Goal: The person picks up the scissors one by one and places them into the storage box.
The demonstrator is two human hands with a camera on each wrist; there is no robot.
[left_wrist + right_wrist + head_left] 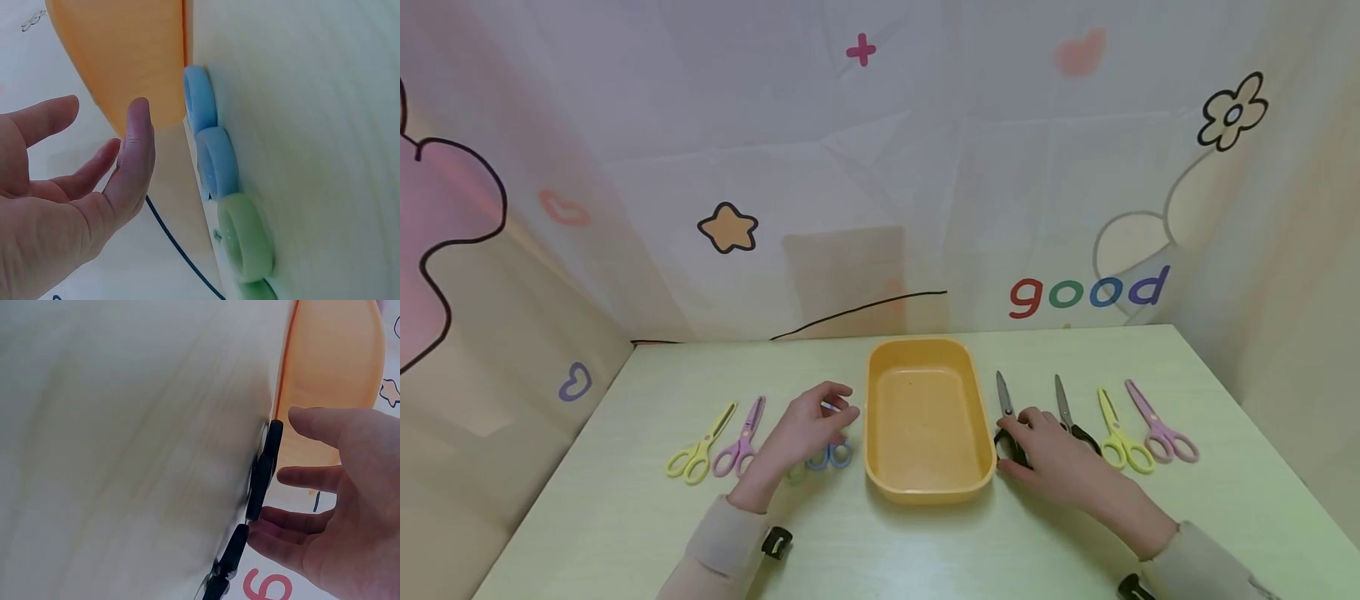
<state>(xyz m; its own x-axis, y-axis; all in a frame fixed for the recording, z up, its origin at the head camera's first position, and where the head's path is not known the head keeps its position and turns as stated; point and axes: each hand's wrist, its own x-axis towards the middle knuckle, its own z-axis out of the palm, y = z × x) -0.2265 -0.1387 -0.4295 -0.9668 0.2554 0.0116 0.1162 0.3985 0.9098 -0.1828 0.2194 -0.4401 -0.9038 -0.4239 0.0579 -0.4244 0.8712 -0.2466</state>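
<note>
My left hand (801, 429) hovers left of the orange tray (928, 417), fingers loosely bent and holding nothing. Below it on the table lie blue scissors (839, 456) and green scissors (247, 237), partly covered by the hand in the head view. On the tray's other side, my right hand (1056, 458) is over a pair of black-handled scissors (1005, 398), thumb and fingers spread. Its fingertips (289, 478) come right beside the black handles in the right wrist view. A second black-handled pair (1063, 400) lies just to the right, its handle partly hidden by the hand.
Yellow scissors (697, 457) and purple scissors (747, 437) lie at the left. Another yellow pair (1122, 437) and purple pair (1161, 429) lie at the right. A printed curtain (880, 167) hangs behind the pale table (925, 554).
</note>
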